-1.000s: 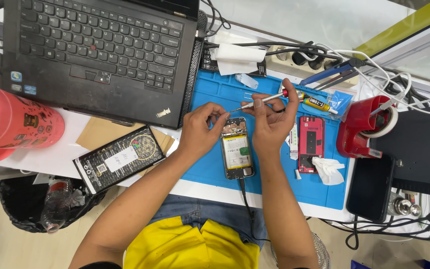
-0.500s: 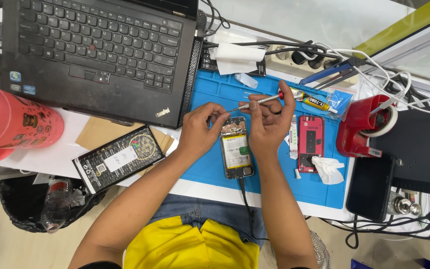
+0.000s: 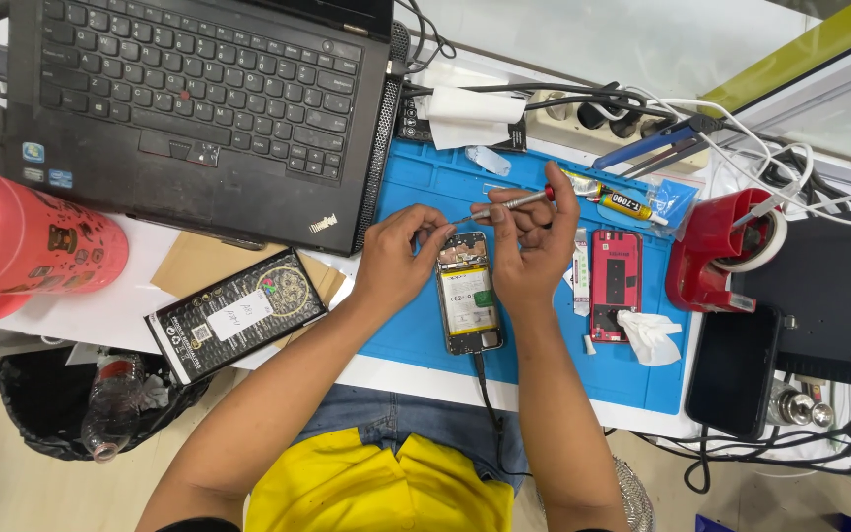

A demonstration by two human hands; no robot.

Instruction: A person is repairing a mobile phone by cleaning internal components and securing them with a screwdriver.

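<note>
Opened phone [image 3: 469, 296] lay back-up on blue mat [image 3: 416, 335], table centre. Right hand [image 3: 534, 246] pinched screwdriver [image 3: 506, 204], tip at phone's 12 o'clock edge. Left hand [image 3: 396, 258], fingers curled, braced that corner to steady it. Red back cover [image 3: 615, 284] parked at 3 o'clock.

Mat [image 3: 416, 335]: laid on the table [image 3: 140, 305], right of the laptop [image 3: 199, 99].
Phone [image 3: 468, 296]: placed on the mat, between the left hand [image 3: 396, 261] and right hand [image 3: 534, 246].
Screwdriver [image 3: 509, 205]: held in the right hand, behind the phone.
Back cover [image 3: 616, 284]: laid on the mat, right of the phone.
Tape dispenser [image 3: 721, 251]: set right of the mat.
Box [image 3: 233, 313]: placed left of the mat, before the laptop.
Bottle [image 3: 22, 241]: laid left of the box.
</note>
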